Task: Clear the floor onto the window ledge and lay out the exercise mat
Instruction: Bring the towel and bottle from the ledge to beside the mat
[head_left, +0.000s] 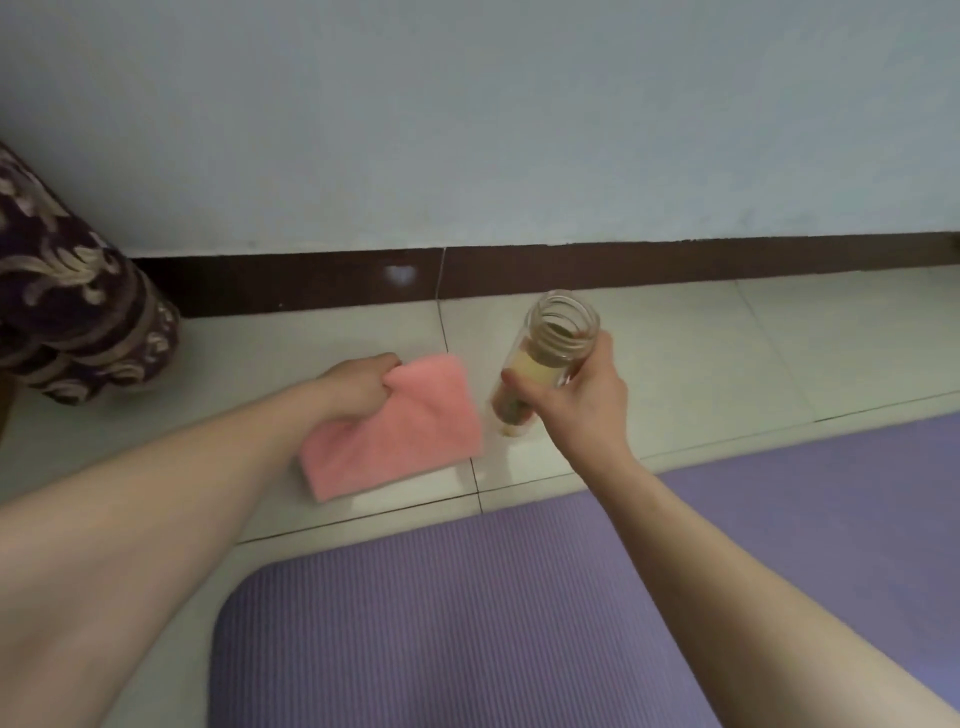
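A folded pink towel (402, 431) lies on the pale floor tiles, and my left hand (358, 387) grips its far left corner. My right hand (576, 400) is closed around a clear, lidless bottle (556, 343), tilted with its threaded mouth up and away from me, just right of the towel. The bottle's base is at or just above the floor; I cannot tell which. A purple ribbed exercise mat (467, 623) lies flat on the floor in front of me, under my forearms.
A pale wall with a dark brown skirting board (571, 270) runs across the back. A dark patterned curtain (67, 291) hangs to the floor at the left. Bare tiles (753, 343) stretch to the right of the bottle.
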